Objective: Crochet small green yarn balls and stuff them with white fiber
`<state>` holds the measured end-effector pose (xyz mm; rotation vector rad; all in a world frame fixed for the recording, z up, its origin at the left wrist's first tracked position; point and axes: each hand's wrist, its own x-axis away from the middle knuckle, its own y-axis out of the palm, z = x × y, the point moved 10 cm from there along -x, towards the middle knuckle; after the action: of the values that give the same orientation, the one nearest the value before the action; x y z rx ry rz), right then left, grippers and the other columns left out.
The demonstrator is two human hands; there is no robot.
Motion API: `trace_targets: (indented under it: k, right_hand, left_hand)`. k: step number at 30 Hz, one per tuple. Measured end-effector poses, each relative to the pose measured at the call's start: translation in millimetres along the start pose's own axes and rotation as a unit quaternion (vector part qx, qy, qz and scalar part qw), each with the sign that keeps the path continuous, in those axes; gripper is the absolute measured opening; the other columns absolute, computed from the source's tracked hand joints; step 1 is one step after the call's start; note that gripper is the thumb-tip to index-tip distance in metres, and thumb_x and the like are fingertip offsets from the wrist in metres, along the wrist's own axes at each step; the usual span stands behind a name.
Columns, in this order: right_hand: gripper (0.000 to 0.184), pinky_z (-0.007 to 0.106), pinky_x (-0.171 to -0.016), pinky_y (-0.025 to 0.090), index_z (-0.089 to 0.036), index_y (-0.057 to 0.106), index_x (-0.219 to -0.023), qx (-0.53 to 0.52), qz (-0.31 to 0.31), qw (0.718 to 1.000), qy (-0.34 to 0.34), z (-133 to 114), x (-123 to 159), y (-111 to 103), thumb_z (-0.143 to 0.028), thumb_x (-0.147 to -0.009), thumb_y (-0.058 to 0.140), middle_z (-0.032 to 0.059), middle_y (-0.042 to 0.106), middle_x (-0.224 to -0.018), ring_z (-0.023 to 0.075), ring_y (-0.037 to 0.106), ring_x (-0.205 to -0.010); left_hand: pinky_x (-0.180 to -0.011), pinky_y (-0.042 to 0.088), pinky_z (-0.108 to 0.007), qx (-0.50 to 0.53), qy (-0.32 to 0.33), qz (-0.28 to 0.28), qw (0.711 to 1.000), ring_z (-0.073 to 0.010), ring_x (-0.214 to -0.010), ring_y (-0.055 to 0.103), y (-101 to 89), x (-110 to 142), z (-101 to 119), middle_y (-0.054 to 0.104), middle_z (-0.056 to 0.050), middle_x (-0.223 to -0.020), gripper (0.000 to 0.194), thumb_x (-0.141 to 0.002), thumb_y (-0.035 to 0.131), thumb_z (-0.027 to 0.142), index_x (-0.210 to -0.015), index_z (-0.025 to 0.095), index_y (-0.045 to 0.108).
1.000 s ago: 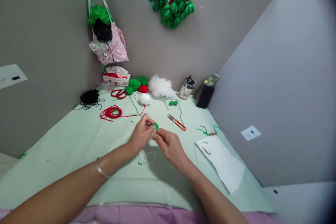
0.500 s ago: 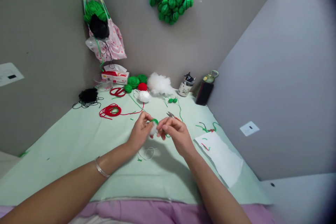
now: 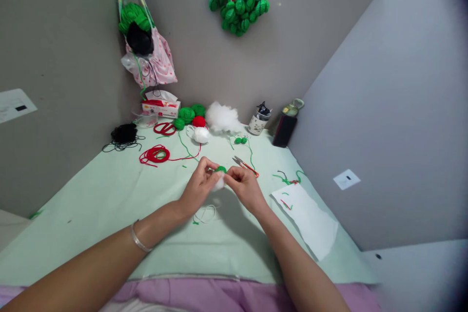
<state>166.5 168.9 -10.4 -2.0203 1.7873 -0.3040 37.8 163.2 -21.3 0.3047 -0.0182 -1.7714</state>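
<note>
Between my two hands is a small green crocheted piece (image 3: 221, 169) with a tuft of white stuffing (image 3: 218, 183) bulging from its lower side. My left hand (image 3: 199, 183) is closed on the piece from the left, thumb against the white tuft. From the right, my right hand (image 3: 244, 186) pinches at the edge of the piece and the stuffing; its fingertips partly cover what they grip. Just beyond the right hand lie small thread snips (image 3: 246, 165) with orange handles. Below the hands a loop of white yarn (image 3: 205, 213) rests on the cloth.
Along the back stand a tissue box (image 3: 161, 107), green yarn balls (image 3: 186, 115), a heap of white stuffing (image 3: 222, 118), a jar (image 3: 259, 121) and a bottle (image 3: 286, 126). Red yarn (image 3: 155, 154) lies left, white paper (image 3: 310, 224) right. Green crocheted pieces (image 3: 243, 2) hang above.
My right hand has closed in against the green piece, its fingers now pinching. Both hands shifted slightly to the right, and the orange snips show more fully.
</note>
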Motion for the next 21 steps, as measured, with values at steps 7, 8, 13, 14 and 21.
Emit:
trace_targets:
  k: [7,8,13,14,21]
  right_hand:
    - [0.027,0.028,-0.055,0.024,-0.020,0.054,-0.067,0.020,-0.029,0.999,-0.023,-13,9,1,-0.037,-0.087,0.056,-0.0061,0.038,-0.059,0.0112,0.032,-0.057]
    - [0.024,0.027,-0.056,0.025,-0.020,0.057,-0.070,0.022,-0.039,0.999,-0.031,-18,12,4,-0.035,-0.088,0.055,-0.0060,0.039,-0.060,0.0114,0.033,-0.058]
    - [0.017,0.026,-0.057,0.027,-0.019,0.064,-0.075,0.032,-0.072,0.996,-0.053,-29,19,14,-0.027,-0.087,0.055,-0.0059,0.044,-0.061,0.0112,0.035,-0.058]
    - [0.017,0.026,-0.057,0.026,-0.019,0.063,-0.073,0.033,-0.066,0.996,-0.053,-28,17,14,-0.027,-0.086,0.057,-0.0061,0.043,-0.061,0.0110,0.034,-0.058]
    - [0.024,0.027,-0.055,0.022,-0.021,0.051,-0.061,0.029,0.028,0.999,-0.037,-5,4,0,-0.031,-0.080,0.062,-0.0070,0.040,-0.054,0.0107,0.030,-0.056]
  left_hand:
    - [-0.065,0.055,-0.028,0.021,-0.016,-0.011,1.000,-0.0119,-0.071,0.065,-3.9,-9,-3,0.061,0.003,-0.096,0.031,-0.078,0.077,0.029,-0.085,0.022,0.048]
    - [-0.062,0.055,-0.027,0.021,-0.020,-0.005,1.000,-0.0116,-0.067,0.065,-5.7,-10,-5,0.061,0.003,-0.093,0.031,-0.077,0.077,0.028,-0.084,0.022,0.047]
    - [-0.044,0.046,-0.024,0.025,-0.059,0.012,0.998,-0.0113,-0.045,0.057,-8.4,-14,-21,0.057,0.008,-0.067,0.025,-0.080,0.071,0.028,-0.081,0.022,0.046]
    - [-0.044,0.046,-0.024,0.031,-0.067,0.014,0.997,-0.0114,-0.044,0.057,-7.7,-13,-23,0.056,0.008,-0.064,0.024,-0.081,0.069,0.027,-0.081,0.023,0.046]
    - [-0.065,0.057,-0.029,0.083,-0.081,0.000,0.993,-0.0143,-0.069,0.068,-0.6,-1,-12,0.062,0.005,-0.081,0.026,-0.083,0.071,0.035,-0.087,0.022,0.048]
